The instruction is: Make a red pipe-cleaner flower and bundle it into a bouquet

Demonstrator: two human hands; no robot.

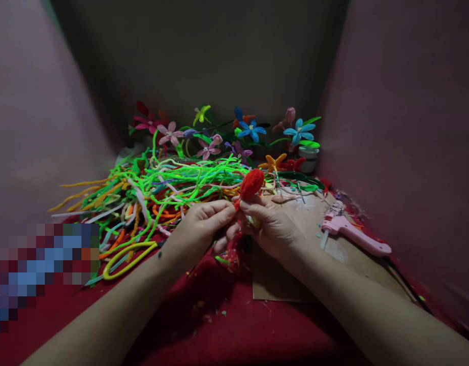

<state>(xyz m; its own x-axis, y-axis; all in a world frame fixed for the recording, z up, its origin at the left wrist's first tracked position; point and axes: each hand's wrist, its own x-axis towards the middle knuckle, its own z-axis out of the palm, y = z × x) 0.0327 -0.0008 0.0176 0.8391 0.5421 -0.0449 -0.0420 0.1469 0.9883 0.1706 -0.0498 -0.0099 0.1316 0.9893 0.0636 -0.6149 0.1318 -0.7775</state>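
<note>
Between my two hands a red pipe-cleaner flower bud (252,184) points up and to the right. My right hand (267,221) pinches it near its base, thumb on the near side. The fingers of my left hand (207,218) are closed at the lower end of the same bud, where the red stem tip sits. What else lies inside the fingers is partly hidden. Behind the hands spreads a heap of pipe cleaners (196,178), mostly bright green, with orange, white and pink ones among them.
Finished pipe-cleaner flowers (251,129) stand along the back, near a small jar (308,156). At right, a pink glue gun (352,235) rests on a brown board (280,284), its cord trailing right. Yellow-handled scissors (127,259) lie at left on the red cloth (219,335).
</note>
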